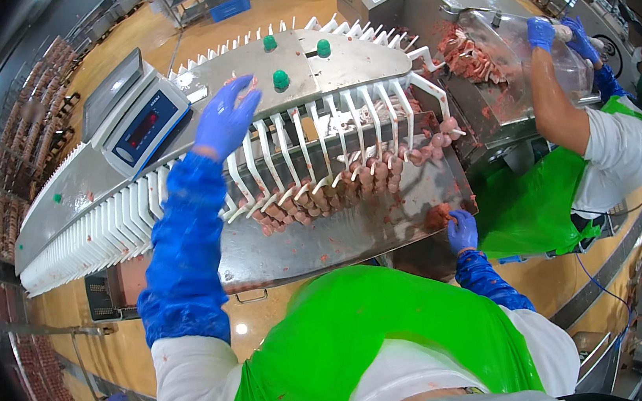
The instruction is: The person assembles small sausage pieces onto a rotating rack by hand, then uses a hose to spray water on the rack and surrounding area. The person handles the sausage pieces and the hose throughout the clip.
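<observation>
My left hand (pixel 226 118), in a blue glove, reaches over the metal top plate (pixel 202 63) of a long rack with white hooked arms (pixel 284 153). Its fingers are apart; a small pink meat scrap (pixel 251 84) shows at the fingertips, and I cannot tell whether they touch it. Linked sausages (pixel 336 195) hang in loops from the hooks in front of me. At the right corner of the metal tray (pixel 304 256) below, my right hand (pixel 463 230) is beside a clump of ground meat (pixel 439 215), its fingers loosely spread and seeming to touch it.
A digital scale (pixel 145 129) stands left of my left hand; green knobs (pixel 280 79) stick up from the plate. At right, a co-worker's gloved hands (pixel 540 34) work at a metal table with a meat heap (pixel 471 57). Racks of sausages (pixel 23 155) line the far left.
</observation>
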Demonstrator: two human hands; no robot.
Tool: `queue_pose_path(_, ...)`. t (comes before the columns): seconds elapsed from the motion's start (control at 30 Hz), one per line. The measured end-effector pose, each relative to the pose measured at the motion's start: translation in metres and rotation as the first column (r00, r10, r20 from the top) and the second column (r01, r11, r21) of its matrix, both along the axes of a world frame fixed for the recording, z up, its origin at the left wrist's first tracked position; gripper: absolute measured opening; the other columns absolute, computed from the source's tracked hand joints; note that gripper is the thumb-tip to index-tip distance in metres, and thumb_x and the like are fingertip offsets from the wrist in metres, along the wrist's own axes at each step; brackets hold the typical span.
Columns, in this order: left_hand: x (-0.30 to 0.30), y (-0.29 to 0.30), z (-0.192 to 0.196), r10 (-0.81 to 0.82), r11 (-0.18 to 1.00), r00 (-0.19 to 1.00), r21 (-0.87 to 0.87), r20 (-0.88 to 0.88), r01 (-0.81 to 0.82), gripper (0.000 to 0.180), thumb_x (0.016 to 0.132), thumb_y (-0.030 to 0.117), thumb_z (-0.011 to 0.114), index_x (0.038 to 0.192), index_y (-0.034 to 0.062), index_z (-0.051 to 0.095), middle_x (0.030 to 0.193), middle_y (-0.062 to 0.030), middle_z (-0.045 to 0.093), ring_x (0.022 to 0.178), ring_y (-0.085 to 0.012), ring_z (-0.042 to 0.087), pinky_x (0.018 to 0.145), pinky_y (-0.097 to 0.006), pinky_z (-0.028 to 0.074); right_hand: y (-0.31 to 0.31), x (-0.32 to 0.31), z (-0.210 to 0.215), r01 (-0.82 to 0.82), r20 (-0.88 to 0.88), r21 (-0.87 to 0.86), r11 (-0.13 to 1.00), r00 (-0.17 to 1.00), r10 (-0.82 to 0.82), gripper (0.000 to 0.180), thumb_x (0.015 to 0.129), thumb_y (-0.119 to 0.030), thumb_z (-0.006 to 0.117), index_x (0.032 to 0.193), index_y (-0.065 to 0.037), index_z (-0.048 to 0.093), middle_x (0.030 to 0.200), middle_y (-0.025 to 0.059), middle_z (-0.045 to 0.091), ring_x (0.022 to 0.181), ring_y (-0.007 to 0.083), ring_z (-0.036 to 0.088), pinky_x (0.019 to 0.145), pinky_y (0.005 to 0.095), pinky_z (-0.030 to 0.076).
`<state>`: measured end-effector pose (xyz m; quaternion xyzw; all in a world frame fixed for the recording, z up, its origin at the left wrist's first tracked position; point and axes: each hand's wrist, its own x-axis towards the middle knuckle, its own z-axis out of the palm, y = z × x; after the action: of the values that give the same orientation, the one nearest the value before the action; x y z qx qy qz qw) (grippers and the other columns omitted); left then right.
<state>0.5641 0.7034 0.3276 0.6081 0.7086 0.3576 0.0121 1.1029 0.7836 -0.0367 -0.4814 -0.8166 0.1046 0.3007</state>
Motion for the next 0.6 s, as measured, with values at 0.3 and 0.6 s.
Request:
queue_pose_path(0.3, 0.015, 0.188, -0.030, 0.318, 0.858, 0.847, -0.250, -0.425, -0.448, 0.073, 0.089, 0.054, 0.045, 0.140, 0.0027, 0.037, 0.144, -0.0179, 0.040, 0.136, -0.0358, 0.032, 0.109, -0.044, 0.031, 0.043, -0.023, -0.042, 0.006, 0.068, -0.160, 0.987, 0.998, 0.005, 0.025, 0.077, -0.020, 0.063, 0.097, -0.007, 0.065, 0.100, 0.0148, 0.063, 0.098, 0.0344, 0.058, 0.089, 0.0426, 0.046)
queue_pose_path(0.6, -0.032, 0.230, -0.067, 0.286, 0.875, 0.871, -0.262, -0.399, -0.407, 0.076, 0.085, 0.051, 0.053, 0.131, -0.0079, 0.042, 0.139, -0.0310, 0.038, 0.131, -0.0439, 0.032, 0.110, -0.047, 0.027, 0.058, -0.032, -0.010, 0.094, 0.263, -0.272, 0.958, 0.965, -0.020, 0.017, 0.073, -0.022, 0.064, 0.082, -0.008, 0.067, 0.086, 0.0166, 0.065, 0.082, 0.0363, 0.061, 0.076, 0.0460, 0.049)
